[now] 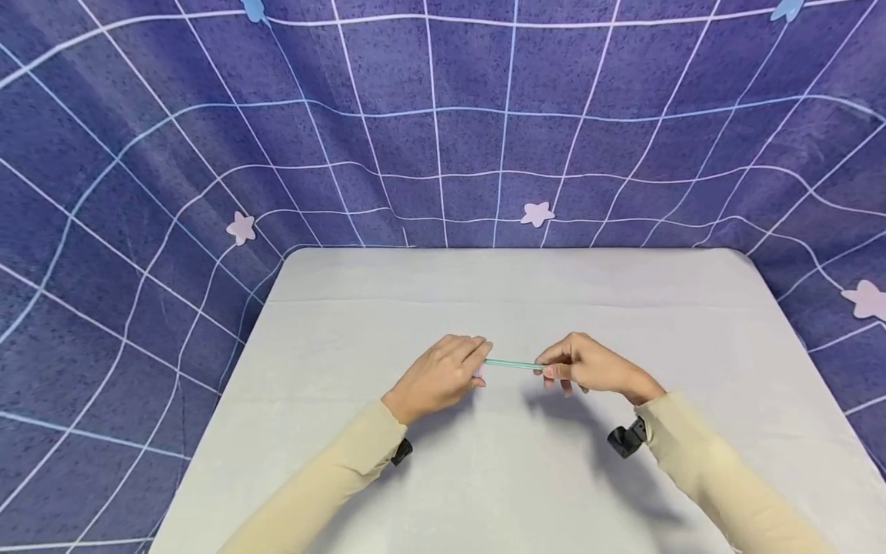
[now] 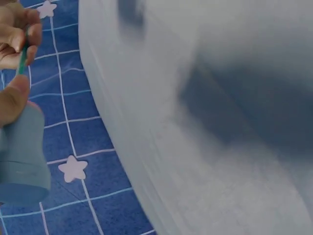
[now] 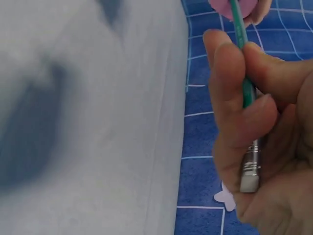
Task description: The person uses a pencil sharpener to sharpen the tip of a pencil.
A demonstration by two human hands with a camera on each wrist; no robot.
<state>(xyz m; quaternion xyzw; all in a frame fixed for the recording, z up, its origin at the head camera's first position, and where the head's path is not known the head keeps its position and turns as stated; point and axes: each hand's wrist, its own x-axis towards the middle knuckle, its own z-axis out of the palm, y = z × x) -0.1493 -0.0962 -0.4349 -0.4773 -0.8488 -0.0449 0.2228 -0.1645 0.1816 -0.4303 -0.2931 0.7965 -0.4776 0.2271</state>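
Observation:
A green pencil (image 1: 512,364) lies nearly level between my two hands, above the table. My right hand (image 1: 588,366) pinches it between thumb and fingers near its silver ferrule and whitish eraser (image 3: 249,184), which point back into the palm. My left hand (image 1: 439,371) grips a grey-blue, waisted pencil sharpener (image 2: 24,154) with a pink end face (image 3: 224,7). The pencil's other end meets that pink face; the left thumb (image 2: 13,99) covers the meeting point in the left wrist view, so how deep it sits cannot be told.
A table with a pale cloth (image 1: 498,277) spreads beneath both hands, its shadows falling on the cloth. Behind and at the sides hangs a blue-purple curtain (image 1: 471,142) with a grid and stars. A dark wrist camera (image 1: 626,438) juts below the right cuff.

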